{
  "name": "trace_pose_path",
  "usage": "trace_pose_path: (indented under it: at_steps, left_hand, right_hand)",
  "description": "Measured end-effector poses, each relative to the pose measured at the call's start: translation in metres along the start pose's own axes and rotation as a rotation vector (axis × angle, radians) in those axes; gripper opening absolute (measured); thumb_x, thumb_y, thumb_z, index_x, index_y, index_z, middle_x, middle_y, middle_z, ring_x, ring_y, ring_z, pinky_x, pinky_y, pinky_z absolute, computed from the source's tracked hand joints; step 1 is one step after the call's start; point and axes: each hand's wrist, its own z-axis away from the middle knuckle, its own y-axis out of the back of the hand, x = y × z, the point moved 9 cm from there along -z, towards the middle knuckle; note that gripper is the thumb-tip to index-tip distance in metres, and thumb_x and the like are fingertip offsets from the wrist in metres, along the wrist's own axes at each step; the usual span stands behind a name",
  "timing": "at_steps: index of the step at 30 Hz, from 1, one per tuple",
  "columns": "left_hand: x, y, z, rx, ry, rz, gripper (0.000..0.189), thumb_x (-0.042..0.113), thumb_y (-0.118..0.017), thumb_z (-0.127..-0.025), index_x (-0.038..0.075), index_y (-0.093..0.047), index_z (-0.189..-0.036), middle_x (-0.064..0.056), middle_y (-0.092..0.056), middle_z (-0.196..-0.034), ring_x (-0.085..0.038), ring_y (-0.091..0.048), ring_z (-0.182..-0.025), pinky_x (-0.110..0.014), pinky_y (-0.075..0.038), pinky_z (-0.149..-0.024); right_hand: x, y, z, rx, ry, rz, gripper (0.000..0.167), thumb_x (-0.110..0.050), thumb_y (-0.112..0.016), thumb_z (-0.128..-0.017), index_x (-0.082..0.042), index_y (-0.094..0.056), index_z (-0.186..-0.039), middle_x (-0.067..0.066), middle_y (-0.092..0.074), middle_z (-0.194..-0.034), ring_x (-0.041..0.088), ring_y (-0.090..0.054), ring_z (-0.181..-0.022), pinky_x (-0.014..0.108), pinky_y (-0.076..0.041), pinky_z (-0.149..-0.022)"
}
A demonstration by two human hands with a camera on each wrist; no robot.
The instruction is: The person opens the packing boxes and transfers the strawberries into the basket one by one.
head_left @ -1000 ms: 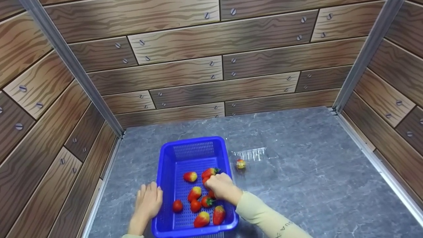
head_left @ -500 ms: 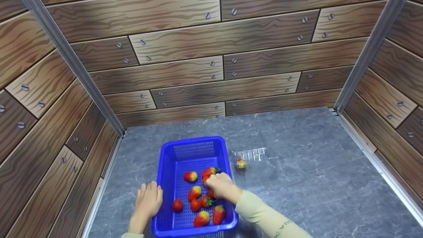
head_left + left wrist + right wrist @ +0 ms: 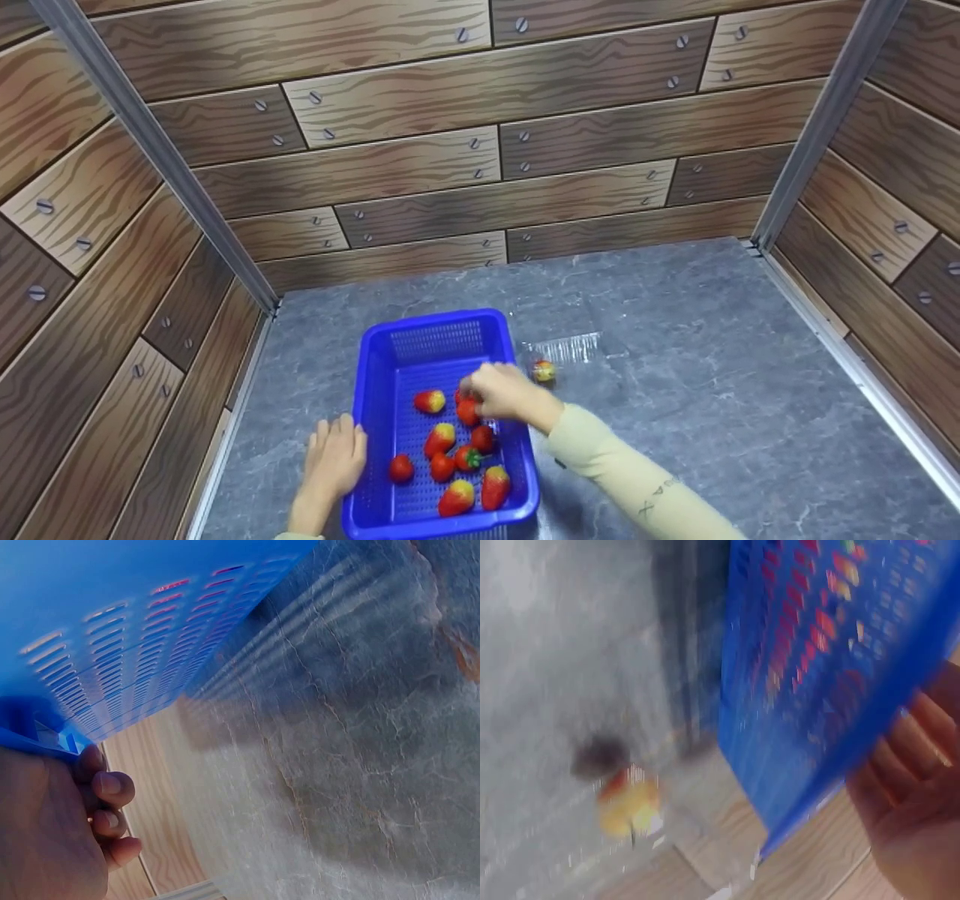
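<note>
A blue perforated basket (image 3: 358, 390) holds several red strawberries, some with yellow ends, such as one strawberry (image 3: 440, 440). In the head view my left hand (image 3: 334, 457) is at the basket's left side; the left wrist view shows its curled fingers gripping the rim. My right hand (image 3: 506, 390) reaches over the right rim, its bent fingers pinching a strawberry (image 3: 460, 395) mostly hidden beneath them. Just below those fingertips lies another strawberry (image 3: 469, 412). In the blurred right wrist view, the right palm (image 3: 922, 832) is beyond the basket's rim.
Right of the basket, a clear plastic container (image 3: 570, 349) lies on the grey marbled surface (image 3: 675, 360), with one yellow-and-red strawberry (image 3: 544, 371) in it. Wood-patterned walls (image 3: 412, 165) stand at the back and both sides, with metal strips along the corners.
My right hand has moved up and away from me within the basket, uncovering strawberries beneath it. My left hand stays at the left rim. The view has shifted slightly.
</note>
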Motion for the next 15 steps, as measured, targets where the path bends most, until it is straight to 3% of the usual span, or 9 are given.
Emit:
trace_pose_path:
  at_steps: [3,7,11,15]
  left_hand:
    - [0.0,-0.001,0.0,-0.01,0.007,-0.001,0.016,0.017,-0.041,-0.101,0.005,-0.049,-0.092,-0.011,-0.053,-0.08,-0.033,-0.044,-0.086,-0.047,-0.035,-0.077]
    - [0.0,0.0,-0.001,-0.014,0.003,-0.005,0.017,0.017,-0.041,-0.101,0.006,-0.048,-0.09,-0.01,-0.052,-0.077,-0.031,-0.043,-0.083,-0.046,-0.035,-0.075]
    - [-0.001,0.001,0.0,-0.021,0.009,-0.007,0.017,0.017,-0.041,-0.101,0.007,-0.048,-0.089,-0.008,-0.05,-0.076,-0.03,-0.041,-0.081,-0.045,-0.034,-0.075]
    - [0.0,0.0,0.001,-0.026,0.005,-0.003,0.017,0.017,-0.041,-0.101,0.007,-0.047,-0.089,-0.009,-0.05,-0.077,-0.03,-0.041,-0.082,-0.045,-0.034,-0.076]
  right_hand:
    - [0.011,0.026,-0.003,0.078,0.011,-0.028,0.012,-0.01,-0.074,-0.079,-0.01,-0.075,-0.091,0.001,-0.072,-0.08,0.016,-0.066,-0.07,0.029,-0.053,-0.063]
    - [0.035,0.056,-0.002,0.17,-0.033,-0.041,0.007,-0.015,-0.072,-0.084,-0.012,-0.075,-0.089,0.001,-0.071,-0.081,0.017,-0.065,-0.07,0.031,-0.053,-0.063]
    - [0.068,0.071,0.004,0.221,-0.124,-0.07,0.006,-0.017,-0.071,-0.086,-0.012,-0.074,-0.088,0.0,-0.071,-0.079,0.017,-0.063,-0.069,0.036,-0.053,-0.064]
    - [0.107,0.072,0.017,0.229,-0.268,-0.131,0.005,-0.014,-0.07,-0.084,-0.011,-0.074,-0.085,-0.001,-0.067,-0.075,0.017,-0.061,-0.068,0.039,-0.052,-0.066]
